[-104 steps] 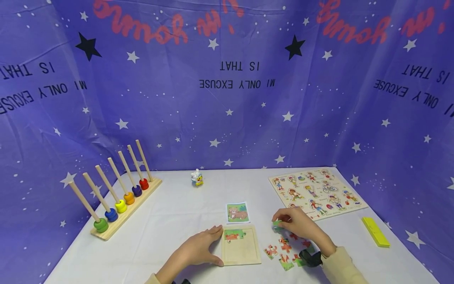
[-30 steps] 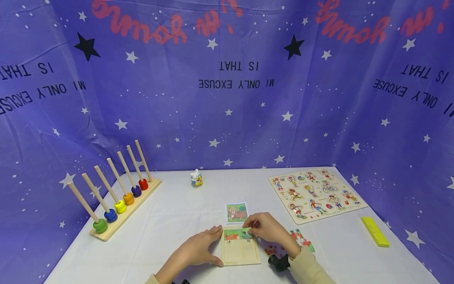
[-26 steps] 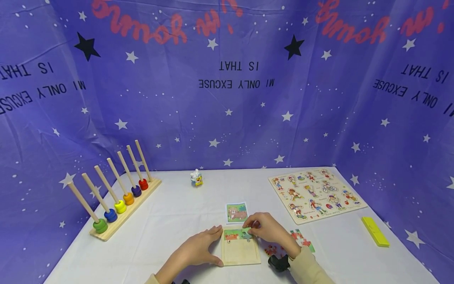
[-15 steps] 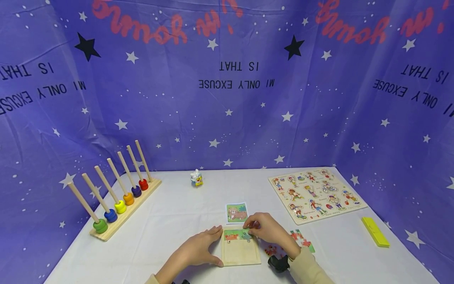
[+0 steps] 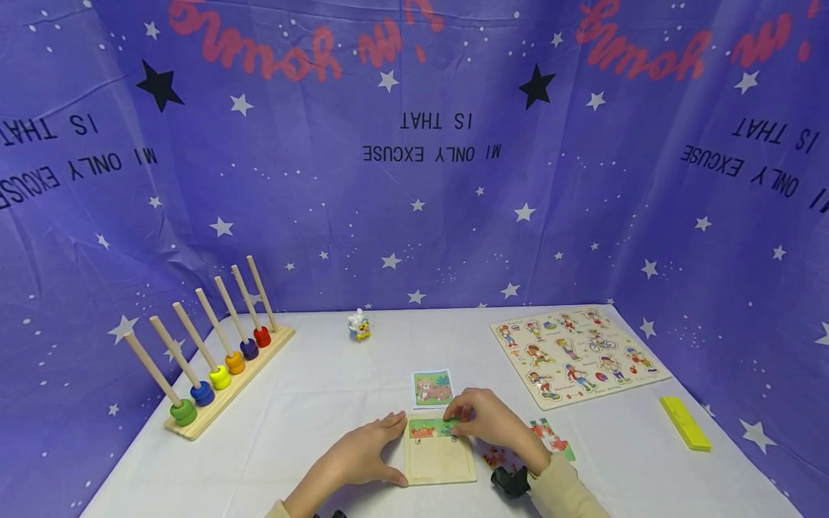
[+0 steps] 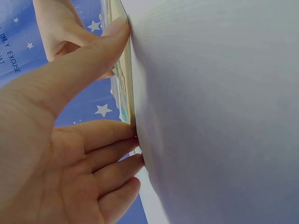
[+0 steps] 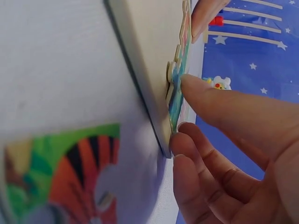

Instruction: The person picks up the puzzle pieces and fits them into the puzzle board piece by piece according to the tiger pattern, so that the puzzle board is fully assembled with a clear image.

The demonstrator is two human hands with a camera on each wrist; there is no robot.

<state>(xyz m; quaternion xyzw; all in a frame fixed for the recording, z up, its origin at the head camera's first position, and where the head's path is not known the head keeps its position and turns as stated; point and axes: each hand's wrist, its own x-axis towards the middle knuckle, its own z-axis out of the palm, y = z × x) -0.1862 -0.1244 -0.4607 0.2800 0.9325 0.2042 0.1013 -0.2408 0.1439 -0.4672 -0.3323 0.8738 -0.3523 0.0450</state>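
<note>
Nearest of all, the left hand [image 5: 364, 450] lies at the tray's left edge, thumb at the near corner and the other fingers extended toward the far one. It is spread wide and has nothing within its grasp, only contact with that edge. Sleeves [image 5: 573, 493] are beige; a black wrist camera [image 5: 510, 482] sits on the right wrist, to the right of the tray's near corner. Loose pieces [image 5: 494, 456], partly hidden by the right arm, are on the tray's right; one shows orange with black stripes. The tray [image 5: 440, 464] is flat on the white table [image 5: 311, 388]. Fitted pieces [image 5: 422, 429] run along its far side. The right hand [image 5: 488, 417] is over the far right corner: its thumb touches the corner piece [image 7: 175, 93], its other fingers are bent by the tray's edge, a small gap between. Whether it pinches the piece or only presses it, I cannot tell. Just beyond the tray is a bear card [image 5: 432, 388]. A yellow bar [image 5: 686, 423] is well to the tray's right, a peg stand [image 5: 251, 367] with coloured rings well to its left. Farther than the tray are a picture board [image 5: 579, 360] on the right and a figurine [image 5: 358, 325] on the left. Behind everything hangs a starry purple cloth [image 5: 324, 187].
</note>
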